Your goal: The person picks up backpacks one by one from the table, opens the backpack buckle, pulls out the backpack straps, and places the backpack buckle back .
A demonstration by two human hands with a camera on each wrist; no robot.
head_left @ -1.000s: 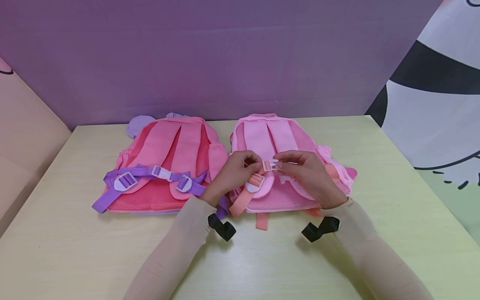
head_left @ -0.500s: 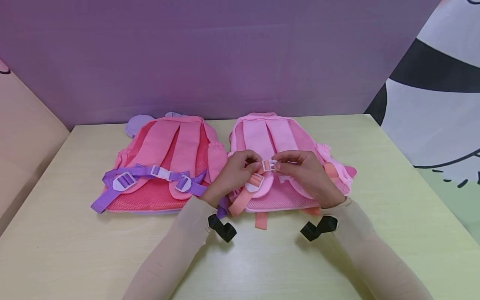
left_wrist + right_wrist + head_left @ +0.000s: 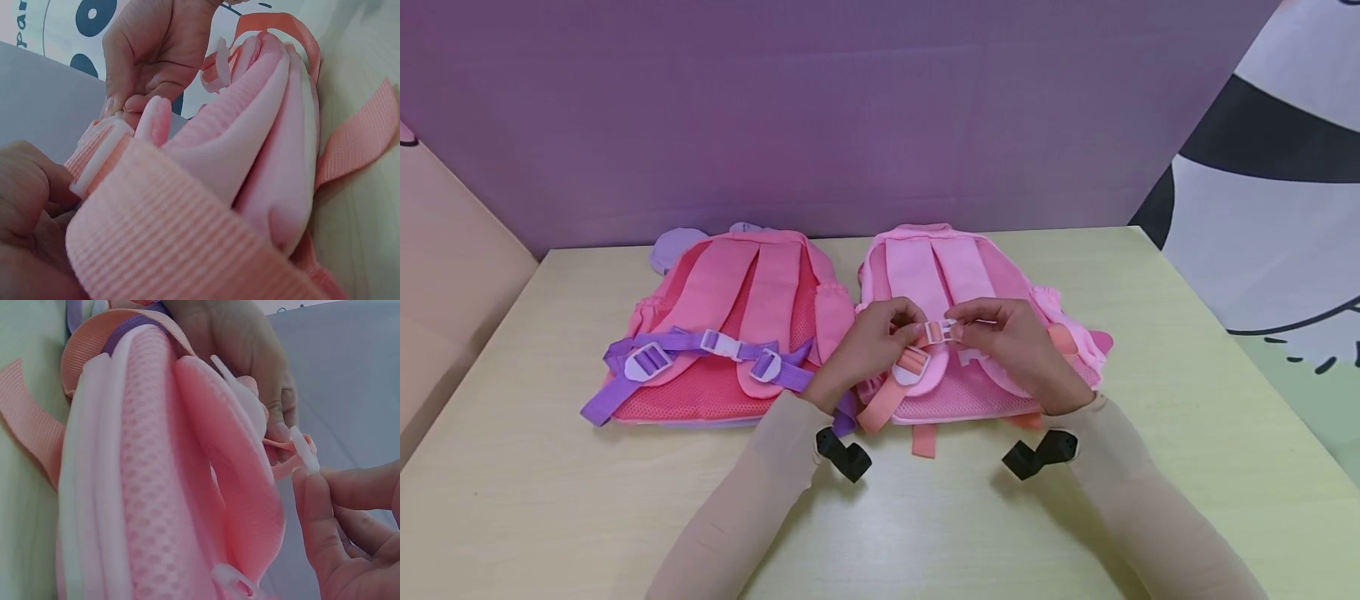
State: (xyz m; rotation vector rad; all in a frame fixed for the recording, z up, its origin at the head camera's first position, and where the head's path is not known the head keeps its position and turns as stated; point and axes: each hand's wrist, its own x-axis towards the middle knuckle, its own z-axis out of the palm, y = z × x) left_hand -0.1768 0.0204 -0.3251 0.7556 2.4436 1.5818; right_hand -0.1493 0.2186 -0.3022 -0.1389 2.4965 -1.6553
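A light pink backpack [image 3: 981,407] lies on the table with its shoulder straps up. My left hand [image 3: 872,343] pinches the orange webbing strap [image 3: 181,231] just beside a white plastic buckle piece [image 3: 936,332]. From the other side, my right hand [image 3: 1011,346] pinches that buckle piece between thumb and fingertips, as the right wrist view shows. Below the left fingers, a white strap adjuster [image 3: 912,367] sits on the orange strap. A white plastic piece [image 3: 232,578] lies low on the right shoulder strap.
To the left, touching the left forearm's side, lies a darker pink backpack [image 3: 700,287] with purple straps [image 3: 612,400] joined by a white buckle [image 3: 722,345]. An orange strap end [image 3: 923,442] hangs onto the table [image 3: 917,533]. A purple panel [image 3: 850,125] stands behind.
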